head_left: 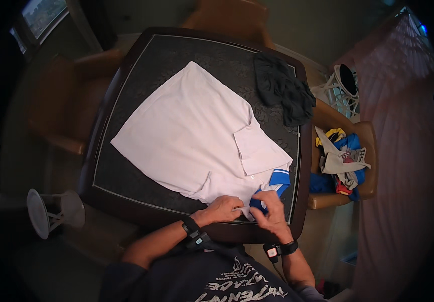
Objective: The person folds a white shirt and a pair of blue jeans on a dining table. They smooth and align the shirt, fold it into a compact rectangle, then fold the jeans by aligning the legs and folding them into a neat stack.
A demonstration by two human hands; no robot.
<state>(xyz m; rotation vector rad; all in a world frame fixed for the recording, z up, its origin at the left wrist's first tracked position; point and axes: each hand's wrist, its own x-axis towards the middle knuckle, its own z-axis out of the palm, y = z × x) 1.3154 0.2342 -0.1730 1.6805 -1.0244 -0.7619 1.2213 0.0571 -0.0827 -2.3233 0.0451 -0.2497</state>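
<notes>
- A white shirt [187, 126] lies flat across the table [149, 63], its hem toward the far left and its blue collar [280, 178] at the near right corner
- The left hand [220, 209] pinches a bit of the shirt's near edge between thumb and fingers
- The right hand [273, 215] curls over the collar, thumb apart from the fingers; whether it grips the cloth I cannot tell
- A dark cloth [283, 88] lies crumpled at the table's far right corner
- Right of the table, a brown chair [369, 183] holds a pile of mixed clothes [345, 158]
- A white stool [38, 214] stands near left
</notes>
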